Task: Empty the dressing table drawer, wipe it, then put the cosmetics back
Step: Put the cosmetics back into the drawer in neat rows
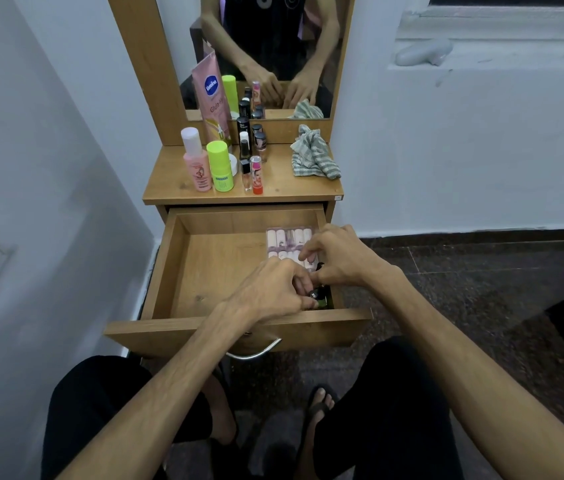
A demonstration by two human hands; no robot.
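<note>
Both hands reach into drawer point(183, 258); left hand point(270, 289) fingers curled round small dark bottle point(313, 295); right hand point(337, 256) grip unclear.

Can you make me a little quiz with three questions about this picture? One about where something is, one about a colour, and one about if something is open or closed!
1. Where is the striped cloth?
A. On the table top, right side
B. Inside the drawer
C. On the floor

2. What colour is the cap of the short bottle beside the pink bottle?
A. Blue
B. Bright green
C. Black

3. How is the drawer?
A. Shut tight
B. Taken out and on the floor
C. Pulled open

Answers:
1. A, the cloth lies crumpled on the table top near the mirror.
2. B, its cap is lime green.
3. C, the drawer is pulled open, and the left hand and right hand reach into it at small dark things by its front right corner.
</note>
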